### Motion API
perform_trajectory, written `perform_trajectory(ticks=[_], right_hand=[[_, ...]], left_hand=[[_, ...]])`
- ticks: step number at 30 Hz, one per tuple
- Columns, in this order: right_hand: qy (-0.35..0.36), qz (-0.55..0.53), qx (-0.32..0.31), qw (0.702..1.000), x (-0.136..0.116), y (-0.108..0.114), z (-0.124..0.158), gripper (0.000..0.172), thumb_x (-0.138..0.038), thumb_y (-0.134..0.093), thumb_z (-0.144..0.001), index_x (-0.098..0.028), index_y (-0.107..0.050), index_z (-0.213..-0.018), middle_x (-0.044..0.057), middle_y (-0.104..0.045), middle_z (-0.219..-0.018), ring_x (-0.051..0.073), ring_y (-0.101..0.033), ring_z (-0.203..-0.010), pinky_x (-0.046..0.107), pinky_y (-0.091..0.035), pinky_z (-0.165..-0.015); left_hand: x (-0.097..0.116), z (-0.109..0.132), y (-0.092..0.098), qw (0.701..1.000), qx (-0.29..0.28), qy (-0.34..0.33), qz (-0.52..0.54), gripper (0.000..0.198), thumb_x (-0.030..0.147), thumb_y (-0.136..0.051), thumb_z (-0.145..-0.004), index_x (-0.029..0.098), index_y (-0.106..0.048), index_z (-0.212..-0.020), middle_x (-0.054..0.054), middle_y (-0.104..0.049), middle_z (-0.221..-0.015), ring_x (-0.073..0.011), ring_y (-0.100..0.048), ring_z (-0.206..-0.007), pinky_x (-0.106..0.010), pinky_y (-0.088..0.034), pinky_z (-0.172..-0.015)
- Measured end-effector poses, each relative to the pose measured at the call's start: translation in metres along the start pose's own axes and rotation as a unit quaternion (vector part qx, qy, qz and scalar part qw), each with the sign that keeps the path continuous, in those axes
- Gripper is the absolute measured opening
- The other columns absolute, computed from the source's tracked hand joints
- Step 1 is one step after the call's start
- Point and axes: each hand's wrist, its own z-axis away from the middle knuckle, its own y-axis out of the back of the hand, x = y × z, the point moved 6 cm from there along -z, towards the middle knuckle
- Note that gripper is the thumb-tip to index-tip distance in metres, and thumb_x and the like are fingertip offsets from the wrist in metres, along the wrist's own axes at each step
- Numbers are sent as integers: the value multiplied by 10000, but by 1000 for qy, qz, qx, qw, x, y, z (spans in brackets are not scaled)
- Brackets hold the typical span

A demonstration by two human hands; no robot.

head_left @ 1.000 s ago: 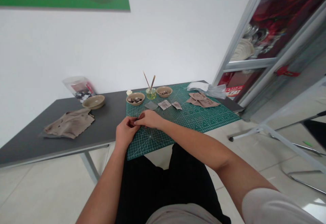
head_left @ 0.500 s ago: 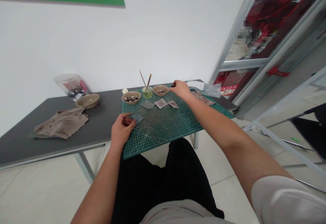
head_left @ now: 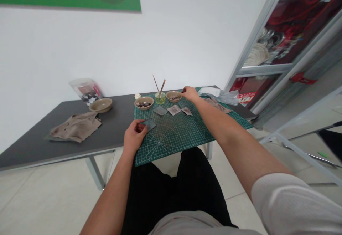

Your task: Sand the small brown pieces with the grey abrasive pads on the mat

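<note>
My left hand (head_left: 134,135) rests at the near left of the green cutting mat (head_left: 173,140), thumb and fingers closed on a small grey flat sheet (head_left: 150,124). At the far side of the mat, my right hand (head_left: 189,93) reaches to the rim of a brown bowl (head_left: 174,96) that holds small dark pieces. Its fingertips are pinched together; what they hold, if anything, is too small to make out. Between the hands lie a grey sheet (head_left: 160,111) and two stained, pale square pieces, one of them a brownish patch (head_left: 174,110).
A second bowl (head_left: 144,103) of dark pieces, a small white container (head_left: 137,96) and a glass jar (head_left: 160,98) with brushes stand along the back. Leftward lie a brown cloth (head_left: 76,126), another bowl (head_left: 100,105) and a clear tub (head_left: 86,90). A plastic bag (head_left: 227,97) lies back right.
The view has turned slightly left. My right fingertips have come a little closer to the bowl's rim, and the dark spot seen at them earlier hardly shows. My left hand stays on the grey sheet.
</note>
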Motion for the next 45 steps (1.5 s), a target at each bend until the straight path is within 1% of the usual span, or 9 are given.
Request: perform_trajectory(ticks=[7,14,18,24,31,36,40,42,45], right_hand=[[73,75,-65,992,-24,-11,-3,290,-303,-678,-780,-158,-740,-1025,132,-737,-1060,225,-659,-996,279,-470,-859],[-24,157,-92,983,-44,-22,-15,484,-491,-694,-766,-142,-709,-1102,180,-688,-1158,326,-581,-1171,481,-374,-1017],[-30,168,-65,983,-43,-21,-20,448,-383,-671,-818,-104,-669,-1168,225,-659,-1200,324,-564,-1205,460,-379,-1012],[-25,182,-111,977,-36,-29,-26,480,-351,-720,-779,-102,-664,-1186,221,-660,-1213,306,-610,-1170,409,-431,-976],[-10,190,-118,975,-44,-24,-28,551,-310,-796,-703,-76,-666,-1186,235,-673,-1172,300,-645,-1115,359,-490,-913],[-14,154,-57,986,-58,2,-9,398,-320,-704,-810,-57,-688,-1108,251,-680,-1129,310,-655,-1046,353,-493,-845],[124,89,46,987,-101,23,45,311,-339,-500,-935,-101,-667,-1045,196,-696,-1035,272,-638,-957,343,-456,-816],[233,51,30,971,-133,19,72,281,-342,-477,-941,-139,-650,-1031,145,-699,-1004,244,-621,-938,327,-437,-820],[309,7,3,951,-177,3,88,276,-285,-428,-964,-149,-628,-1098,120,-695,-1043,215,-616,-951,307,-429,-845]], left_hand=[[1,0,0,1000,-1,-1,-19,344,437,-646,-757,203,-627,-1009,27,-615,-720,-130,-563,-631,-256,-461,-647],[4,3,0,998,5,-6,-55,286,391,-617,-777,206,-629,-996,29,-619,-714,-134,-569,-637,-258,-458,-652],[4,3,0,999,6,-2,-54,272,380,-618,-782,209,-629,-992,29,-620,-704,-135,-568,-628,-259,-456,-642],[2,3,-1,998,-4,-1,-57,273,382,-618,-790,208,-629,-1000,28,-624,-703,-135,-571,-625,-260,-455,-634],[1,3,-1,999,0,-2,-54,280,379,-614,-792,209,-629,-1015,28,-622,-709,-133,-572,-627,-260,-455,-639],[3,3,-1,998,-2,-3,-56,273,380,-611,-794,212,-627,-1009,30,-623,-709,-133,-572,-624,-257,-457,-636],[5,3,-1,997,-1,-11,-72,268,380,-606,-799,217,-625,-1012,31,-632,-712,-136,-574,-625,-257,-449,-632],[5,3,-1,997,-1,-13,-81,265,381,-606,-800,221,-624,-1011,32,-637,-710,-139,-578,-624,-261,-445,-635],[4,3,-2,996,-5,-14,-91,256,374,-599,-800,227,-625,-1008,32,-639,-703,-145,-584,-625,-266,-440,-637]])
